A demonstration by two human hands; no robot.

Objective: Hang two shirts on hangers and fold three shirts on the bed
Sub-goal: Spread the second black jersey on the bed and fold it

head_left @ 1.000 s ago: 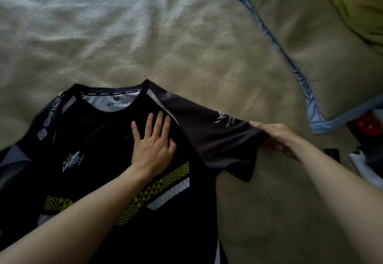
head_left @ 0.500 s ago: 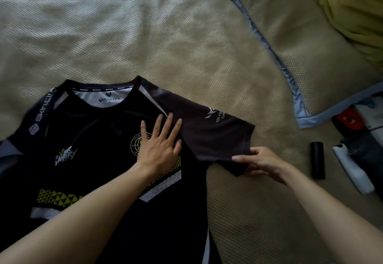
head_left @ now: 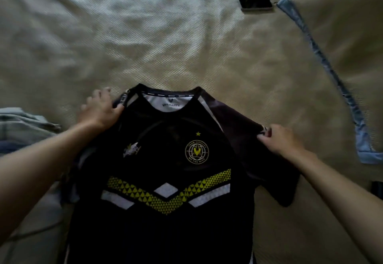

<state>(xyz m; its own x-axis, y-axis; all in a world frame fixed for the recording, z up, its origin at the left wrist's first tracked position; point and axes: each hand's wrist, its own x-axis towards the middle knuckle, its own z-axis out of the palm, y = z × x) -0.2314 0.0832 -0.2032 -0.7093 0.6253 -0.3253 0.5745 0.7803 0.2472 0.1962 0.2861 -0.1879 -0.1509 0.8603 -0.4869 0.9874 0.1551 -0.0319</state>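
A black sports jersey [head_left: 165,160] with a yellow chevron band, white diamonds and a round gold crest lies face up on the beige bed cover [head_left: 165,45], collar pointing away from me. My left hand [head_left: 99,110] grips the jersey's left shoulder beside the collar, thumb on top of the cloth. My right hand [head_left: 277,139] pinches the right sleeve near its shoulder seam. The left sleeve is bunched under my left forearm. The jersey's lower part runs out of view at the bottom.
A dark phone [head_left: 256,3] lies on the cover at the back right. A beige pillow with blue trim [head_left: 342,56] fills the right side. Light blue-grey clothing [head_left: 22,126] is heaped at the left edge. A dark object [head_left: 377,189] shows at the right edge.
My left hand left the jersey's chest and took hold of the left shoulder. My right hand moved from the sleeve hem up to the sleeve near the shoulder. The view shifted left.
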